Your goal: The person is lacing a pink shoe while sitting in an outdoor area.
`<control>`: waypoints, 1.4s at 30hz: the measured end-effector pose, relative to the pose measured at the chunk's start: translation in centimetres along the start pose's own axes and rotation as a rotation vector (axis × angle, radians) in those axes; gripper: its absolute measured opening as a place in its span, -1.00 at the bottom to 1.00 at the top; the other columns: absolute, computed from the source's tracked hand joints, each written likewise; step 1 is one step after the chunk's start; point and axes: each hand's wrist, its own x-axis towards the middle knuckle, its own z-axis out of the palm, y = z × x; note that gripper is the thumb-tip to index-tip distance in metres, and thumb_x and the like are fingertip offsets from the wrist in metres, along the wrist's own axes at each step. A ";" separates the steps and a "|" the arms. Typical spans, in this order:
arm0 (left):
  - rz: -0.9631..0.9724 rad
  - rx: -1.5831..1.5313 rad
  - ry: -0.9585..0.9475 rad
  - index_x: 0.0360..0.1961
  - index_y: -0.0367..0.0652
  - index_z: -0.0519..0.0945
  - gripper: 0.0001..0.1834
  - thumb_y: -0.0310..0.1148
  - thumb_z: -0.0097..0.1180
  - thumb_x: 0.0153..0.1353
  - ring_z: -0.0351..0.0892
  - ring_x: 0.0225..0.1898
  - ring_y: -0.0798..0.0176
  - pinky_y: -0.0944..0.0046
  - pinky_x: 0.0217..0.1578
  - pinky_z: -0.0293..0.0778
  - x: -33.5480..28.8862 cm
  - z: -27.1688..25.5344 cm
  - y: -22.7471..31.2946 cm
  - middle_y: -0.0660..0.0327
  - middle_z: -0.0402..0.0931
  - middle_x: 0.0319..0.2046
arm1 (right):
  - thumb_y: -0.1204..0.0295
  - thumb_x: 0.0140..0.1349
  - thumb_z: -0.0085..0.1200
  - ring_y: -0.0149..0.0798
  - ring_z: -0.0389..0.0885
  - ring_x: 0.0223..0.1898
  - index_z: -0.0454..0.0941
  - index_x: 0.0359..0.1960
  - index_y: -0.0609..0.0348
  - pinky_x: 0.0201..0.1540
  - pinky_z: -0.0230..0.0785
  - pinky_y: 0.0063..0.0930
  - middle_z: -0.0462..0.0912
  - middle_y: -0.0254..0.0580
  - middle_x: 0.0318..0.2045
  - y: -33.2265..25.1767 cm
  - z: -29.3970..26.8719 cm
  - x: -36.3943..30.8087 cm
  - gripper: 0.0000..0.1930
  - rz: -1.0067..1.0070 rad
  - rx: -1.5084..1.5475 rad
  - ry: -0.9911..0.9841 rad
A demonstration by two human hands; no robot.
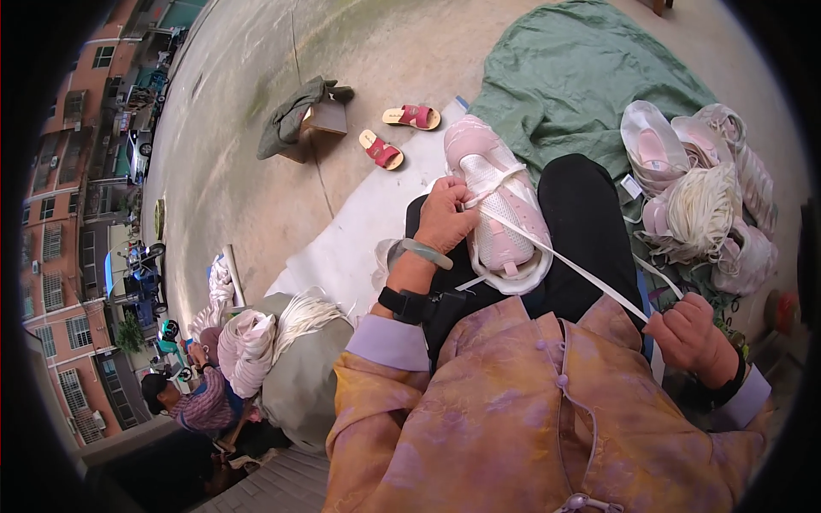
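A pink and white sneaker [496, 229] lies over my lap between my dark-trousered knees, its toe pointing away from me. A flat white shoelace [575, 263] runs from its upper, stretched toward the lower right. My left hand [446, 214] is closed at the left side of the sneaker, its fingertips pinching the lace by the eyelets. Off to the right, my right hand [691, 338] is closed around the lace's other stretch, and a loose length loops up beside it. The lace's tip is hidden in that fist.
A pile of pink and white sneakers [654, 150] with a bundle of white laces [694, 209] lies right on a green cloth [581, 64]. Red slippers [382, 150] and a draped stool [325, 116] stand ahead. More laces [308, 325] and a seated person [201, 402] are at left.
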 end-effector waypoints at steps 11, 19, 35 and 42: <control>0.115 -0.150 0.016 -0.56 -0.24 0.51 -0.87 -0.42 0.20 -0.06 0.33 -0.28 0.44 0.49 -0.24 0.30 -0.9 -0.3 -0.2 0.28 0.33 -0.25 | 0.46 -0.14 0.07 -0.34 0.32 -0.64 0.47 -0.44 0.11 -0.55 0.11 -0.43 0.27 -0.39 -0.67 -0.3 3.1 0.0 -0.84 0.072 0.164 -0.245; 0.119 -0.101 0.145 -0.44 -0.26 0.50 -0.82 -0.46 0.12 -0.15 0.40 -0.46 0.37 0.41 -0.36 0.38 -1.1 0.4 -0.7 0.23 0.41 -0.42 | 0.33 0.01 0.10 -0.19 0.44 -0.53 0.44 -0.46 0.08 -0.47 0.25 -0.33 0.36 -0.29 -0.59 1.7 5.3 5.7 -0.86 0.215 0.205 -0.260; 0.393 0.092 0.336 -0.47 -0.28 0.53 -0.86 -0.52 0.19 -0.13 0.45 -0.53 0.46 0.48 -0.45 0.43 -1.1 1.7 0.0 0.21 0.49 -0.33 | 0.48 -0.08 0.11 -0.07 0.48 -0.39 0.44 -0.30 0.13 -0.38 0.33 -0.28 0.43 -0.15 -0.46 2.8 14.0 15.3 -0.75 0.380 0.386 0.112; 0.264 0.103 0.366 -0.53 -0.27 0.51 -0.90 -0.48 0.15 -0.08 0.41 -0.62 0.43 0.45 -0.55 0.37 -0.7 1.6 0.5 0.26 0.46 -0.59 | 0.42 0.00 0.08 -0.03 0.51 -0.45 0.39 -0.26 0.13 -0.42 0.34 -0.26 0.47 -0.10 -0.52 4.0 15.1 16.4 -0.76 0.607 0.501 0.091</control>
